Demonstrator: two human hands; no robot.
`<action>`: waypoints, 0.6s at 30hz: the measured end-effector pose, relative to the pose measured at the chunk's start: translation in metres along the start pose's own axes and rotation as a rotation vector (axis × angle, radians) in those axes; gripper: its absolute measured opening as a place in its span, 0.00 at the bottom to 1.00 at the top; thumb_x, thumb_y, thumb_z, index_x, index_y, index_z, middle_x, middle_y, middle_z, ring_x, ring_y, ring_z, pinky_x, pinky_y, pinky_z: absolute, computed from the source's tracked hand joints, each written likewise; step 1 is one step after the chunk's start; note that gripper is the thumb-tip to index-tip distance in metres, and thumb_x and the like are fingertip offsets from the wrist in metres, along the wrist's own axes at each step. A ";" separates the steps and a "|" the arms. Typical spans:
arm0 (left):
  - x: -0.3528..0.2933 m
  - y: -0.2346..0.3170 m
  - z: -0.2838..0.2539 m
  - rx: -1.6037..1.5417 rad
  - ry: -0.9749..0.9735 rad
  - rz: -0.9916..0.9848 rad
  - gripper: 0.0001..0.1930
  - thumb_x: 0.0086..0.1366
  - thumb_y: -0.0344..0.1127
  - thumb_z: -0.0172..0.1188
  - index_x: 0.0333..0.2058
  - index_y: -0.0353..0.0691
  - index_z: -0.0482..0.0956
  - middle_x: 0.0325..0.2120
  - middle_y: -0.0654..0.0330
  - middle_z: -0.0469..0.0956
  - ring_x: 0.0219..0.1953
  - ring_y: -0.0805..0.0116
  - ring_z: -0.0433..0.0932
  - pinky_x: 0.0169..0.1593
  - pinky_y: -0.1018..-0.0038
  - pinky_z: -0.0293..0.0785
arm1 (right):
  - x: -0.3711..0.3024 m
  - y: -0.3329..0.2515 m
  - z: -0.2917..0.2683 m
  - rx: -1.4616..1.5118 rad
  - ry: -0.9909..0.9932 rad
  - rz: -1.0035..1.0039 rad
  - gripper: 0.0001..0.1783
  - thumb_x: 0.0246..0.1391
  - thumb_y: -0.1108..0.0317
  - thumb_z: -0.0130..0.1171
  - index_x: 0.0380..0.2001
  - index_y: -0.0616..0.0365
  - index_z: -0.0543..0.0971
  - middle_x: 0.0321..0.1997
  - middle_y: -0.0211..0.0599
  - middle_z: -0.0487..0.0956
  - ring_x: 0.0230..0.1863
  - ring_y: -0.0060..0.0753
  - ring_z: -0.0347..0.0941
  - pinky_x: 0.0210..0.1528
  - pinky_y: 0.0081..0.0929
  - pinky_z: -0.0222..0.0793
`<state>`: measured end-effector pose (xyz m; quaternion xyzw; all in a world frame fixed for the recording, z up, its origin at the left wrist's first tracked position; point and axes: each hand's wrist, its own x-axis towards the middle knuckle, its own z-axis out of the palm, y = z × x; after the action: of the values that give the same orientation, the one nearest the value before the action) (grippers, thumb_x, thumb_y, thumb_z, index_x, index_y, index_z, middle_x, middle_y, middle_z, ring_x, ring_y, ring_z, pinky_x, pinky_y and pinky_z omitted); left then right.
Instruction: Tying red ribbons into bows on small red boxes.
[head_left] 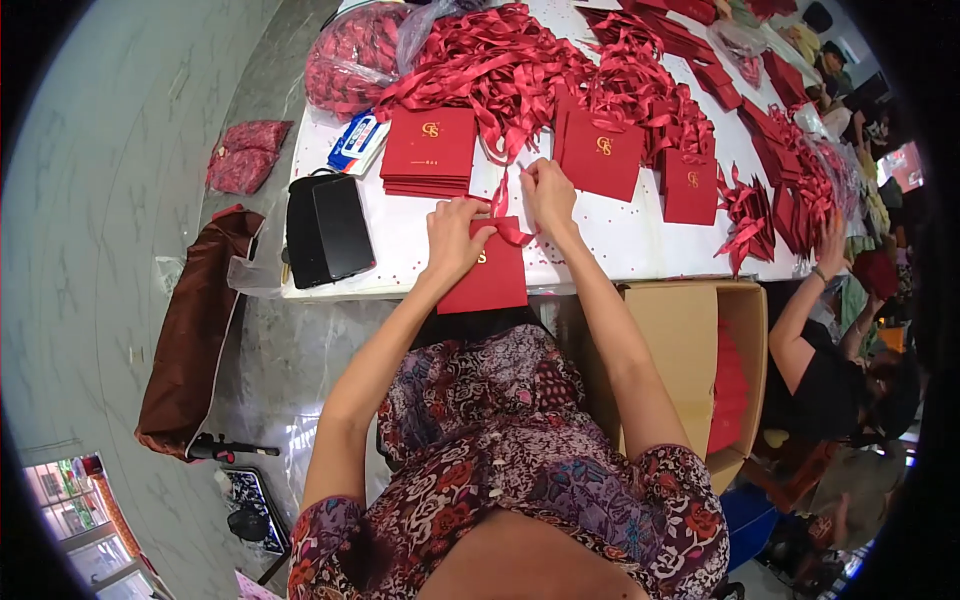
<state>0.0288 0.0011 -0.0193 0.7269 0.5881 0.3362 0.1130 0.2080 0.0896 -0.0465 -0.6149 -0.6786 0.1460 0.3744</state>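
A small red paper bag (487, 275) with a gold mark lies flat at the table's front edge, its lower part over my lap. My left hand (458, 240) grips its top edge, thumb and fingers bent around the spot where a red ribbon (515, 236) comes out. The ribbon curls to the right of the bag. Just beyond it, my right hand (550, 200) is closed in a pinch, fingertips beside a strand of ribbon; what they hold is hidden. A stack of red bags (428, 150) lies behind my left hand, and more red bags (603, 152) lie beyond my right.
A large heap of red ribbons (490, 65) covers the back of the white table (625, 240). A black phone (343, 228) and a blue-and-white packet (358, 140) lie at the left. An open cardboard box (670, 345) stands below the front edge. Another person's hand (832, 245) is at the far right.
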 end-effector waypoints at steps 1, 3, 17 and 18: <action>-0.004 -0.001 -0.003 0.008 -0.019 0.018 0.19 0.51 0.36 0.71 0.43 0.45 0.81 0.39 0.59 0.78 0.45 0.55 0.71 0.48 0.61 0.64 | 0.001 0.002 0.003 -0.056 0.031 -0.034 0.10 0.52 0.63 0.63 0.30 0.58 0.78 0.31 0.43 0.77 0.34 0.50 0.77 0.37 0.43 0.72; -0.011 -0.006 -0.011 0.034 0.003 0.004 0.19 0.51 0.36 0.71 0.44 0.45 0.80 0.41 0.58 0.78 0.45 0.55 0.71 0.47 0.61 0.64 | 0.004 0.011 0.002 -0.109 0.063 -0.063 0.09 0.53 0.64 0.62 0.30 0.59 0.77 0.31 0.43 0.76 0.34 0.51 0.77 0.37 0.44 0.71; -0.027 -0.023 -0.038 -0.037 -0.144 -0.150 0.21 0.55 0.32 0.68 0.47 0.37 0.76 0.43 0.49 0.73 0.43 0.47 0.77 0.46 0.60 0.75 | -0.081 -0.076 -0.018 0.325 -0.206 -0.177 0.06 0.57 0.70 0.59 0.36 0.60 0.78 0.34 0.45 0.80 0.33 0.49 0.78 0.36 0.39 0.73; -0.027 -0.021 -0.038 0.007 -0.125 -0.096 0.20 0.55 0.32 0.68 0.47 0.37 0.76 0.43 0.50 0.73 0.40 0.48 0.78 0.44 0.61 0.76 | -0.088 -0.074 -0.009 0.271 -0.203 -0.177 0.06 0.55 0.70 0.60 0.35 0.60 0.78 0.33 0.45 0.80 0.33 0.50 0.78 0.35 0.40 0.72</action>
<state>-0.0132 -0.0265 -0.0124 0.7179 0.6150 0.2825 0.1629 0.1572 -0.0107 -0.0205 -0.4788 -0.7383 0.2639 0.3949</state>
